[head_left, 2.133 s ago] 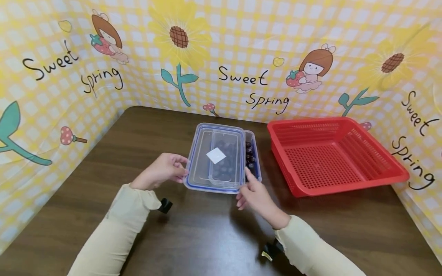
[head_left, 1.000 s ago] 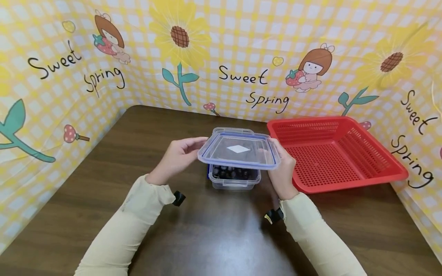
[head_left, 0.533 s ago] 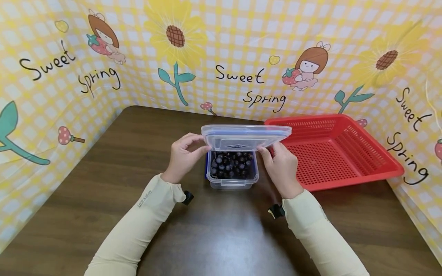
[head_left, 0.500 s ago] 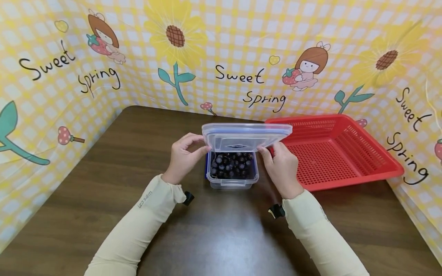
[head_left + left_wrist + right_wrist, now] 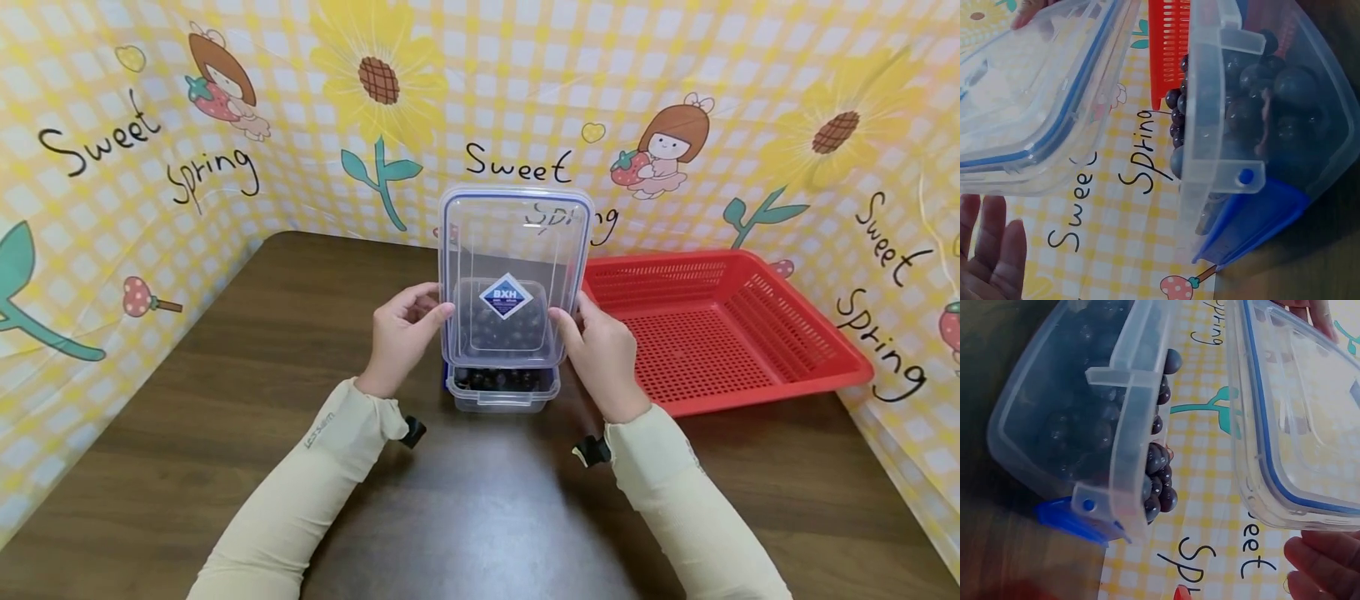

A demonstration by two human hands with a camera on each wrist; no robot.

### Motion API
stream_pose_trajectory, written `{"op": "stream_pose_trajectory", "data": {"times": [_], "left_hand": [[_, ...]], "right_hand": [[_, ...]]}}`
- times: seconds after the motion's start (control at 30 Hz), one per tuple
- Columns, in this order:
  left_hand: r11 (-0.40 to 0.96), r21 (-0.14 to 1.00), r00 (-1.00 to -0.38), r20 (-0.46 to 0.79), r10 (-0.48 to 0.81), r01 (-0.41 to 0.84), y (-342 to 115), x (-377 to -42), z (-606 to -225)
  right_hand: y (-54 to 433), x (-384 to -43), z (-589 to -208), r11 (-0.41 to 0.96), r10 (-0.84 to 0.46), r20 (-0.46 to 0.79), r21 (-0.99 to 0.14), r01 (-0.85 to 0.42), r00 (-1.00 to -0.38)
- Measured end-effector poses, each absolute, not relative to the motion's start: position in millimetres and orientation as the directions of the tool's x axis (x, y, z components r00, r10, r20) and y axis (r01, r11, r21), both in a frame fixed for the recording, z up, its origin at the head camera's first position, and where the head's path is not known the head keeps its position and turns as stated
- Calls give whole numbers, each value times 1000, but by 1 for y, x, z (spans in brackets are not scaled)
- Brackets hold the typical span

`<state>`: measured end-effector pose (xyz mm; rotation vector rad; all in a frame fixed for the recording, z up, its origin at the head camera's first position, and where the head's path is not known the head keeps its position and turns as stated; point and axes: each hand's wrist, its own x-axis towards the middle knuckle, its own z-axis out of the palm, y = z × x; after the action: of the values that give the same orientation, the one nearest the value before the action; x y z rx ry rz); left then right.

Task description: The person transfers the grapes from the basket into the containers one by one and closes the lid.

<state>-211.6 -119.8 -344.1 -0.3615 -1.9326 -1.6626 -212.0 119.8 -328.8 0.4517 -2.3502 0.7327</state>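
Observation:
A clear plastic lid [image 5: 517, 242] with a blue seal and a blue-white "BXH" label stands tilted up in front of me. My left hand [image 5: 401, 333] pinches its left edge between thumb and fingers, and my right hand [image 5: 603, 354] pinches its right edge. Below and behind the lid, a clear food container [image 5: 506, 402] rests on the table, filled with dark round grapes [image 5: 510, 380]; part of them shows only through the lid. In both wrist views the lid is apart from the container's rim. A blue side clip [image 5: 1254, 222] hangs folded outward on the container in the left wrist view.
A red perforated plastic basket [image 5: 705, 350] stands on the right of the dark wooden table [image 5: 285, 333]. A yellow checked cloth [image 5: 525, 75] with printed flowers and lettering encloses the back and sides.
The lid has gone from lying left of the container, to being lifted over it, to standing tilted up with its label toward me. Both hands moved with it; container and basket stayed.

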Motion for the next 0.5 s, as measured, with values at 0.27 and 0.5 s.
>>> {"op": "stream_pose_trajectory", "data": {"times": [0.27, 0.5], "left_hand": [[185, 913, -913, 389, -121, 364, -125, -217, -333], [205, 962, -975, 203, -96, 180, -126, -223, -326]], "right_hand": [[119, -223, -313, 768, -158, 465, -497, -404, -871], [118, -234, -313, 663, -142, 313, -674, -324, -939]]}}
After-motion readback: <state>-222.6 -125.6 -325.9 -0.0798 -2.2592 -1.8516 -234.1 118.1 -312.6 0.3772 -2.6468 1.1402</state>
